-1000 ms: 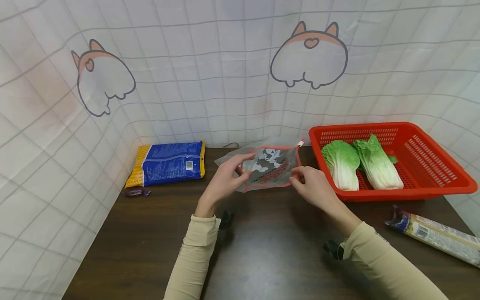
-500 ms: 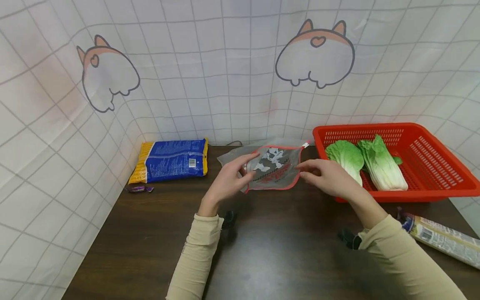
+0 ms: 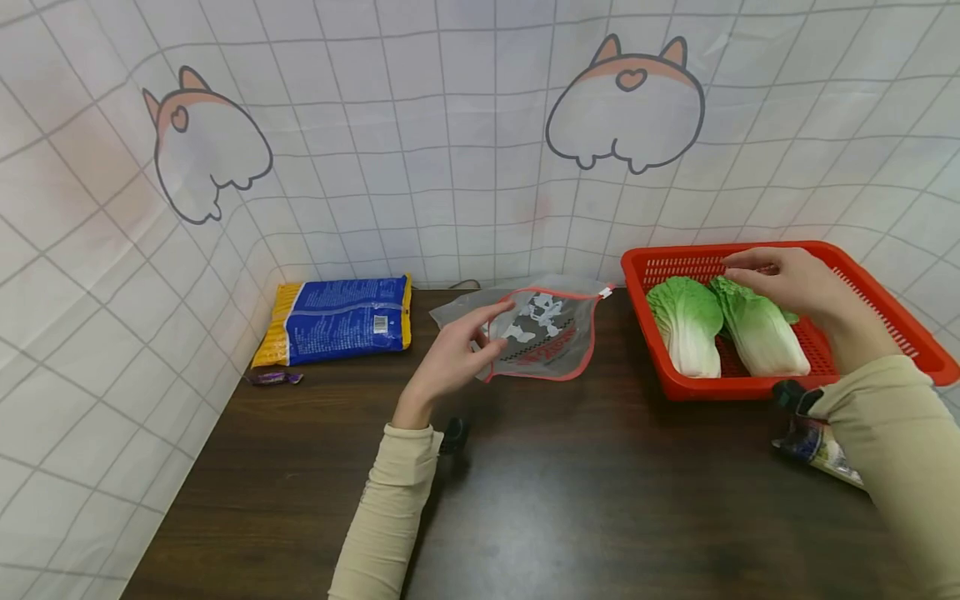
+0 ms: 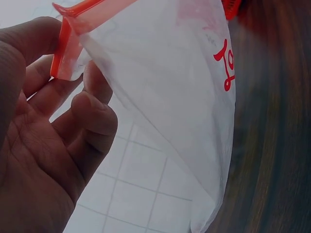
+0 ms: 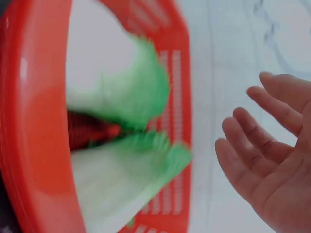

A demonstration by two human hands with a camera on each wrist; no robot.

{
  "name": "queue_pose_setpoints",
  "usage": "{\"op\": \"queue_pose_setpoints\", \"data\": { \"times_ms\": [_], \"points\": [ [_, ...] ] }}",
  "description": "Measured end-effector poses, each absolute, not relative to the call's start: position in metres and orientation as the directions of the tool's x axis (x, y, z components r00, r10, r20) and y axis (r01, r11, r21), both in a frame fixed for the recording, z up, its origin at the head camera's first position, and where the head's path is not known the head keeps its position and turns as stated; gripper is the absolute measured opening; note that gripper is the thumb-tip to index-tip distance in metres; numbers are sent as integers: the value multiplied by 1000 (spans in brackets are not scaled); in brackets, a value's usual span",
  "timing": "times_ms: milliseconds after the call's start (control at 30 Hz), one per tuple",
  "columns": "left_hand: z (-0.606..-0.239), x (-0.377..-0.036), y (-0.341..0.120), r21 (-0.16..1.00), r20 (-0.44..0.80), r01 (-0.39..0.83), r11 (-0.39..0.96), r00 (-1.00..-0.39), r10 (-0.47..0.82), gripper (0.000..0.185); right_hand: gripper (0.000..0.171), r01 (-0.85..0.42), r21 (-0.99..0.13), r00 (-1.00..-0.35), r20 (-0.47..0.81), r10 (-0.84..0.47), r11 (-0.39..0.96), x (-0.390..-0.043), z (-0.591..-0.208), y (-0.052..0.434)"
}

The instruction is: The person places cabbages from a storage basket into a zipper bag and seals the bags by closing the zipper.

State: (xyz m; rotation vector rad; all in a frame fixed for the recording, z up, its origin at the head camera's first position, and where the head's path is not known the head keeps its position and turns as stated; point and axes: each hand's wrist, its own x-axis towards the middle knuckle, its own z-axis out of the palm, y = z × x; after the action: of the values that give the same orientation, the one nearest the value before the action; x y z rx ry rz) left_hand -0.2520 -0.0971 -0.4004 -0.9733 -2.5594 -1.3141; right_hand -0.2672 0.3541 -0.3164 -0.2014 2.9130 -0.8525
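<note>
Left hand: pinches red-edged zip bag at its left corner, centre of table; right hand: fingers relaxed, holding nothing, over two cabbages in red basket, far right

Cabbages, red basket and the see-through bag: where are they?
cabbages [image 3: 684,321] head view, leafy top of the left one.
red basket [image 3: 885,312] head view, right wall.
see-through bag [image 3: 551,337] head view, printed middle.

1. Head camera is looking forward and down over the table.
2. Left wrist camera is sitting close against the bag.
3. Right wrist camera is sharing the basket with the head view.
</note>
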Motion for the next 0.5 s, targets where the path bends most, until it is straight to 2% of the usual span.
{"op": "queue_pose_setpoints", "data": {
  "times_ms": [167, 300, 500],
  "points": [
    [-401, -252, -95, 695, 363, 584, 421, -789, 496, 51, 70, -17, -584, -982, -142, -123, 811, -275, -331, 391],
    [-401, -251, -95, 693, 360, 580, 429, -793, 491, 52, 76, 46, -662, -962, -231, -145, 748, -279, -343, 413],
    [-402, -252, -94, 689, 362, 585, 429, -790, 496, 52, 71, 101, -750, -922, -316, -221, 653, -282, -362, 434]
  ]
}}
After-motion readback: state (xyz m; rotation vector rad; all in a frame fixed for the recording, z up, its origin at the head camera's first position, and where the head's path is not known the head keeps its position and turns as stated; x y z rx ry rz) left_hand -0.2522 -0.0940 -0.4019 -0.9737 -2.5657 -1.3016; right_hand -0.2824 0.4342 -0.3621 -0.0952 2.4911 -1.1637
